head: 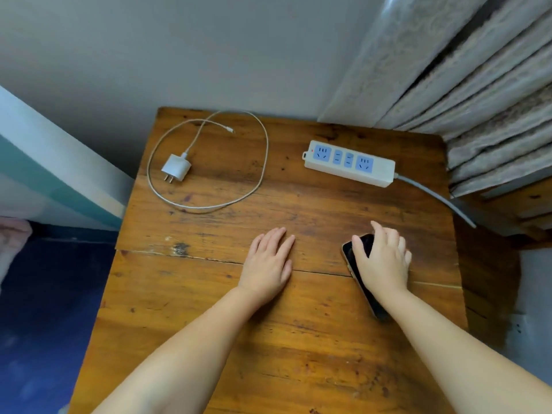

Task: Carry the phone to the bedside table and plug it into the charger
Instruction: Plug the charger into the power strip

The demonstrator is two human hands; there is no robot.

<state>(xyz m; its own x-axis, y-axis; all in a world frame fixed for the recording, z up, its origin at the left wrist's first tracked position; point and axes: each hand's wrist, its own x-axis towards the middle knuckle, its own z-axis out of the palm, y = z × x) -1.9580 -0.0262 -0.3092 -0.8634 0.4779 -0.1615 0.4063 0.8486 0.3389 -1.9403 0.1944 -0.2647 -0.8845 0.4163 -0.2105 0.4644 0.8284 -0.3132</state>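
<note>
A dark phone (360,265) with a gold edge lies screen up on the wooden bedside table (227,309), at its right side. My right hand (383,258) covers the phone's middle, fingers curled over its far edge and thumb on the near left side. Flat on the wood to the left rests my left hand (270,264), fingers together, holding nothing. At the back left lies a white charger plug (176,168) with its prongs toward me. Its white cable (260,162) loops in a wide ring, and the connector tip (230,130) lies inside the loop.
A white power strip (349,162) with blue sockets lies at the back right, its grey cord (439,198) running off the right edge. Grey curtains (466,94) hang over the back right corner. A wall stands behind, a bed edge (56,180) to the left.
</note>
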